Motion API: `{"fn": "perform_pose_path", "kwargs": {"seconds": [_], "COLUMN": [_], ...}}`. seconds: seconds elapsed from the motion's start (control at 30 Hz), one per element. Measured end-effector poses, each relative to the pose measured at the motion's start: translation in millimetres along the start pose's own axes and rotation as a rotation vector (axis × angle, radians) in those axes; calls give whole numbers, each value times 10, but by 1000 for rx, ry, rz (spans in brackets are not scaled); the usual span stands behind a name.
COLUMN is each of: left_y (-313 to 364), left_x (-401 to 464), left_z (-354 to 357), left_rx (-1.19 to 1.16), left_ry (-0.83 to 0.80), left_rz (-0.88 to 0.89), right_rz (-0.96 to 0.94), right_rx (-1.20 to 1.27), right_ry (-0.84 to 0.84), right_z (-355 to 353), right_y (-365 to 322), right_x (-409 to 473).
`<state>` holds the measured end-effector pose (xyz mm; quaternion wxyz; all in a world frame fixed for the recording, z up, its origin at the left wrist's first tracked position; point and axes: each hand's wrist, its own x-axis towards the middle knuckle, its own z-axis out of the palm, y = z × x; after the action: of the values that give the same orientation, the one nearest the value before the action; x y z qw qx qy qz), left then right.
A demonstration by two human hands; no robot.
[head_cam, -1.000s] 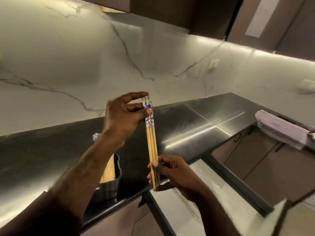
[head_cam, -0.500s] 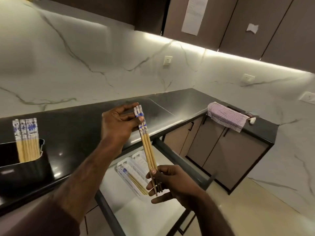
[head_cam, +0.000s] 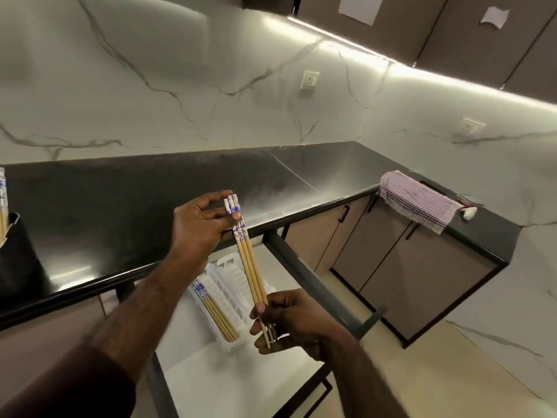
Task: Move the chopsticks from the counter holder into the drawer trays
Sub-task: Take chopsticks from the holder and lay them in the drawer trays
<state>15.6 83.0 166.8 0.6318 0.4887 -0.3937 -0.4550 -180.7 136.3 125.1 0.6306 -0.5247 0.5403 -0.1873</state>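
Observation:
A small bundle of wooden chopsticks (head_cam: 251, 273) with blue-and-white patterned tops is held between both hands above the open drawer (head_cam: 211, 375). My left hand (head_cam: 200, 224) pinches the patterned top ends; my right hand (head_cam: 289, 319) grips the thin tips. Below them a white slotted tray (head_cam: 232, 285) lies in the drawer with several chopsticks (head_cam: 212, 309) lying in its left compartment. The black counter holder (head_cam: 18, 260) stands at the far left edge, with more chopsticks (head_cam: 3, 203) upright in it, mostly cut off by the frame.
A black counter (head_cam: 150, 200) runs along a marble wall and turns at the right corner. A striped cloth (head_cam: 419, 200) hangs over the counter edge above brown cabinet doors (head_cam: 422, 273). The drawer's dark side rail (head_cam: 316, 285) juts out toward the floor.
The view has swung right and down, so the holder slid to the left edge and the drawer with its tray came into sight. Both hands still hold the bundle the same way.

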Motion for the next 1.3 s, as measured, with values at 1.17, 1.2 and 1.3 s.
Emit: {"fn": "perform_pose_path", "kwargs": {"seconds": [1.17,1.2,1.3], "left_y": [-3242,-3266,-3321], "left_x": [1029,1027,1012], "left_z": [-384,-375,-352], "left_rx": [1390,1428,1528], "left_ry": [-436,-460,-515], "left_rz": [-394,-389,-358], "right_rz": [536,521,421], "right_rx": [-558,-605,-802], "right_ry": [23,36,36], "right_z": [4,41,130], "right_y": [1594,1536,1167], "right_x": [3299,3261,2999]}}
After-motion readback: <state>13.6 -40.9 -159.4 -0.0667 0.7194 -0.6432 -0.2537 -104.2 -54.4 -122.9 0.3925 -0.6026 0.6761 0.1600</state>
